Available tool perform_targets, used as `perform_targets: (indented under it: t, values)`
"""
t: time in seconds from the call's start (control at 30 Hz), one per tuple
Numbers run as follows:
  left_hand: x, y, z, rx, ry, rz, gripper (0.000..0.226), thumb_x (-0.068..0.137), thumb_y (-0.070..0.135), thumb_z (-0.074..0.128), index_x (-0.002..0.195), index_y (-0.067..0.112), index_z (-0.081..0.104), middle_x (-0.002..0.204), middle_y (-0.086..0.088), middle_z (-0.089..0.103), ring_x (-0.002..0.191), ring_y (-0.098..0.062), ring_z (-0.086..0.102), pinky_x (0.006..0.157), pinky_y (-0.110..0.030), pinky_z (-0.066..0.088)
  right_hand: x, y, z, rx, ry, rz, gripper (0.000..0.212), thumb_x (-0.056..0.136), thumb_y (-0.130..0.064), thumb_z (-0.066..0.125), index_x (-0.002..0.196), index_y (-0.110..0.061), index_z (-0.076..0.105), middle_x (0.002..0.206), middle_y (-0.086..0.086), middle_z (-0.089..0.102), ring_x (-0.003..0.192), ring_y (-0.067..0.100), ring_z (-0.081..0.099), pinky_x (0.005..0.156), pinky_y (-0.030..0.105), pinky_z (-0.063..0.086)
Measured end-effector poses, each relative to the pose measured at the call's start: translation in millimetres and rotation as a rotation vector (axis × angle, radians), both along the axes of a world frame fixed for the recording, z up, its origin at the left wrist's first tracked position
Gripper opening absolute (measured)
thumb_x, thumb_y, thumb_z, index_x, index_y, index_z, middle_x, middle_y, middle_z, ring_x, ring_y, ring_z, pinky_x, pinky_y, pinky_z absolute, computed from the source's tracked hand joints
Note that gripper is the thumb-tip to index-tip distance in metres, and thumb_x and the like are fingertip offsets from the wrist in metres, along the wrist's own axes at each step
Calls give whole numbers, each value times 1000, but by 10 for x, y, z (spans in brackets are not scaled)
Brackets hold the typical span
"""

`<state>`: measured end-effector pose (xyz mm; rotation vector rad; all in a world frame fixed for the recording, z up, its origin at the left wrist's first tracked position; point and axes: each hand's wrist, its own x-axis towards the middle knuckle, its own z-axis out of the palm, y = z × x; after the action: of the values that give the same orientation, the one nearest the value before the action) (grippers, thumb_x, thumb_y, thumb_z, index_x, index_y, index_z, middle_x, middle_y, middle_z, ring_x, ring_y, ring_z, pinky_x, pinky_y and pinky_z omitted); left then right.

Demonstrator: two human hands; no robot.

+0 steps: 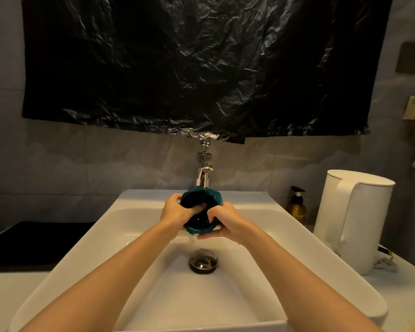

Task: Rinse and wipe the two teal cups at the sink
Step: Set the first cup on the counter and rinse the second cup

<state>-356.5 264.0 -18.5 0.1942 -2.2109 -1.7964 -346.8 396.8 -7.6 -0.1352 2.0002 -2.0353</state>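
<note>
Cup [194,194] number one is mid-rinse, I'd say. It's held over the sink [130,202], just below the tap [203,173], tipped with its mouth toward me. Left hand [175,209] has its fingers curled down inside and the thumb on the outer wall. Right hand [225,219] clamps the lower rim, thumb in and fingers underneath. Water [192,239] dribbles off the bottom edge toward the drain [203,261]. No cloth or second cup in view, so wiping and the whole other cup look left to do.
</note>
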Motion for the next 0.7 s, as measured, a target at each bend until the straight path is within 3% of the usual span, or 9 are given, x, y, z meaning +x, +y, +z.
perform_targets:
  t: [0.1, 0.17, 0.27, 0.37, 0.47, 0.57, 0.63, 0.7]
  values:
    - [3, 10, 9, -105, 9, 28, 57, 64, 33, 85, 109, 21, 51, 101, 0, 61, 97, -23, 60, 83, -38, 55, 44, 64, 24, -72, -55, 52, 50, 77, 10, 39, 124, -6, 43, 121, 20, 50, 108, 42, 55, 84, 54, 55]
    - [17, 25, 34, -225, -12, 88, 43, 73, 40, 77, 101, 21, 51, 94, 1, 60, 88, -21, 59, 71, -32, 53, 81, 94, 40, -85, -84, 76, 43, 79, 9, 38, 118, -7, 46, 119, 20, 50, 109, 42, 55, 87, 55, 53]
    - [36, 20, 57, -301, -31, 193, 16, 90, 34, 57, 98, 19, 55, 97, -5, 65, 80, -21, 56, 57, -26, 44, 129, 73, 59, -104, -132, 102, 33, 80, 8, 39, 107, -9, 47, 119, 21, 50, 104, 42, 58, 86, 53, 55]
    - [-13, 32, 18, -189, -51, 100, 18, 92, 18, 54, 110, 18, 55, 106, -9, 64, 90, -26, 59, 69, -33, 53, 111, 76, 46, -115, -166, 33, 37, 80, 8, 37, 112, -9, 45, 114, 21, 50, 97, 43, 59, 81, 52, 56]
    - [-20, 112, -22, -34, -110, -77, 48, 80, 2, 71, 122, 14, 52, 112, -11, 61, 99, -29, 60, 81, -39, 55, 80, 128, 35, -135, -191, -48, 45, 79, 8, 35, 121, -7, 43, 117, 24, 50, 95, 45, 60, 69, 51, 59]
    - [-26, 109, -2, -117, -81, 1, 44, 76, 20, 77, 114, 18, 55, 106, -6, 62, 99, -28, 61, 81, -38, 55, 106, 112, 58, -134, -178, -60, 37, 80, 9, 35, 112, -8, 44, 110, 22, 50, 95, 45, 59, 73, 52, 58]
    - [-2, 50, 32, -256, -39, 104, 24, 89, 26, 61, 111, 18, 59, 106, -6, 65, 92, -26, 61, 78, -36, 55, 109, 46, 61, -101, -133, -52, 37, 82, 9, 36, 113, -7, 44, 113, 21, 51, 95, 43, 59, 73, 52, 58]
    - [-12, -1, 35, -355, 6, 105, 25, 95, 19, 48, 116, 16, 60, 111, -11, 65, 90, -26, 59, 76, -36, 54, 79, -28, 44, -32, -83, -101, 42, 83, 10, 37, 121, -4, 42, 118, 21, 50, 91, 41, 60, 66, 50, 59]
